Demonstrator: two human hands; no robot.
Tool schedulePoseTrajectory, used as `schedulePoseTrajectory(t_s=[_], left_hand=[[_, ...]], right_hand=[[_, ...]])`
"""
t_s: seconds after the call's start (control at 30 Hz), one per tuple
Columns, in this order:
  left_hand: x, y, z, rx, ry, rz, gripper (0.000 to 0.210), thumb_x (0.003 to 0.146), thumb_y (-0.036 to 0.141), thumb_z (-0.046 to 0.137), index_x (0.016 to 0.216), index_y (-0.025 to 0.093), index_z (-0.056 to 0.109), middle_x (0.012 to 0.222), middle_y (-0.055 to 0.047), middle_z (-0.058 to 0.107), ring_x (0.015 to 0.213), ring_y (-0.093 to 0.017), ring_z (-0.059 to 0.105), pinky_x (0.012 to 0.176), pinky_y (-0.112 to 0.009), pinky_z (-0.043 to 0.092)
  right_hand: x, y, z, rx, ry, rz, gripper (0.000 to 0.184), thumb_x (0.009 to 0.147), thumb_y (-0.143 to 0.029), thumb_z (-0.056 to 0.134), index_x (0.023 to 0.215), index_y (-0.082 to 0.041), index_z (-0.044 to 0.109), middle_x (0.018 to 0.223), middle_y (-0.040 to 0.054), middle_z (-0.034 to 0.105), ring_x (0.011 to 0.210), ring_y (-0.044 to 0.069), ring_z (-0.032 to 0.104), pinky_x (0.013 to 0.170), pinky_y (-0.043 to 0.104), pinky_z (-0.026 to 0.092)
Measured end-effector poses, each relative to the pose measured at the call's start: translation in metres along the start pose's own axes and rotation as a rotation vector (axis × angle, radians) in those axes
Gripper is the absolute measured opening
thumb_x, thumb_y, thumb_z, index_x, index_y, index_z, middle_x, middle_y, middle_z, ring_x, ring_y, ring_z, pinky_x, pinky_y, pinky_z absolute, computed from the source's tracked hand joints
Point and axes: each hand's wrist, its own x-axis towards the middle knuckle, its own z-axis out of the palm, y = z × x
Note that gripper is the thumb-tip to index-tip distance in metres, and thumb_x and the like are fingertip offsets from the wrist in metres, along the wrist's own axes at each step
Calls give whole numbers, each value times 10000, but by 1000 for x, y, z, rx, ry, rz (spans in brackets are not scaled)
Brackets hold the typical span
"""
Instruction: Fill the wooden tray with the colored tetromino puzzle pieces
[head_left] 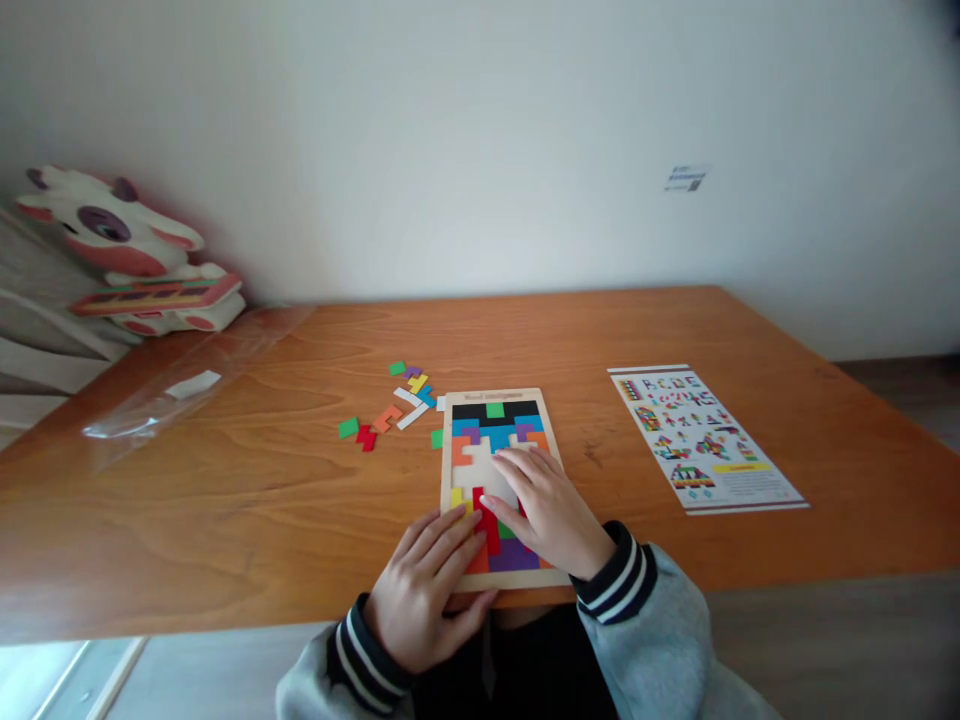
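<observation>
A wooden block-puzzle board (481, 474) lies at the table's front edge, partly filled with coloured pieces around a bare middle. My left hand (429, 580) rests on its lower left corner, fingers stretched out and the thumb below the near edge. Over the right half spreads my right hand (546, 505), thumb and fingers apart, its fingertips at the bare middle; nothing shows in its grasp. A red piece (487, 525) and a purple piece (514, 555) sit in the lower part. Black pieces (472, 411) and a blue piece (495, 437) fill the top. My hands hide some pieces.
Loose pieces lie left of the board, among them an orange one (388, 418), a red one (366, 437) and a green one (348, 428). A printed pattern sheet (701, 440) lies right. Far left are a clear plastic bag (150, 410) and a cow-shaped toy keyboard (165, 300).
</observation>
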Motion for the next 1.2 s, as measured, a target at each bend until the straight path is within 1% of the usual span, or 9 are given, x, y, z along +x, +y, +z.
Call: schedulePoseTrajectory(t_s=[0.13, 0.3, 0.5, 0.7, 0.87, 0.93, 1.0, 1.1, 1.2], left_hand=[[3, 0, -1, -27, 15, 9, 394, 908, 323, 610, 1266, 160, 636, 1299, -106, 688, 1219, -296, 629, 1009, -454, 531], [4, 0, -1, -61, 43, -30, 318, 924, 329, 599, 1203, 196, 671, 1298, -71, 693, 1210, -293, 635, 1008, -453, 534], [2, -1, 0, -43, -14, -5, 353, 912, 328, 601, 1228, 182, 656, 1337, -80, 667, 1226, -317, 623, 983, -488, 549], [3, 1, -2, -52, 2, -39, 359, 911, 348, 598, 1231, 198, 661, 1355, -62, 657, 1223, -298, 629, 1000, -470, 544], [-1, -1, 1, -10, -63, -29, 417, 902, 346, 607, 1285, 181, 633, 1397, -99, 621, 1285, -313, 584, 1040, -490, 523], [-3, -3, 3, -8, -80, -32, 439, 905, 347, 606, 1314, 186, 615, 1417, -103, 605, 1314, -316, 560, 1065, -498, 508], [-6, -3, 4, -17, -81, -42, 452, 908, 352, 602, 1331, 193, 603, 1424, -105, 598, 1328, -315, 549, 1074, -498, 503], [-8, -3, 5, -27, -69, -51, 452, 910, 359, 595, 1329, 190, 600, 1440, -121, 580, 1335, -319, 541, 1066, -490, 512], [-9, -3, 5, -19, -66, -62, 469, 907, 353, 598, 1342, 179, 584, 1464, -138, 552, 1363, -324, 511, 1057, -477, 521]], right_hand=[[7, 0, -3, -46, -9, 33, 440, 1010, -403, 490, 1358, -143, 563, 1363, 161, 622, 1241, 292, 582, 1059, 504, 476], [15, 0, -1, -115, -49, 67, 400, 1005, -369, 509, 1327, -152, 603, 1335, 149, 650, 1228, 283, 597, 1077, 519, 451], [17, -2, 1, -163, -83, 76, 467, 1002, -432, 501, 1358, -146, 595, 1383, 172, 615, 1245, 299, 581, 1054, 513, 466], [16, 5, 4, -174, -84, 43, 457, 1002, -416, 505, 1329, -115, 615, 1399, 180, 608, 1256, 310, 580, 1077, 534, 445], [16, 6, 4, -131, -73, 33, 523, 1000, -441, 504, 1391, -97, 553, 1436, 203, 568, 1293, 315, 559, 1086, 532, 446], [12, 7, -1, -111, -51, 40, 501, 1007, -434, 490, 1383, -109, 554, 1438, 202, 565, 1295, 310, 560, 1091, 539, 442], [1, 9, -9, -74, -10, 53, 435, 1015, -412, 475, 1343, -147, 583, 1407, 176, 596, 1278, 290, 575, 1086, 533, 450], [-24, 14, -17, -14, 86, 85, 372, 1012, -387, 486, 1314, -199, 597, 1350, 131, 637, 1241, 259, 602, 1047, 479, 497], [-52, 18, -15, 27, 150, 129, 399, 999, -359, 510, 1371, -224, 555, 1351, 113, 637, 1263, 251, 596, 1051, 450, 512]])
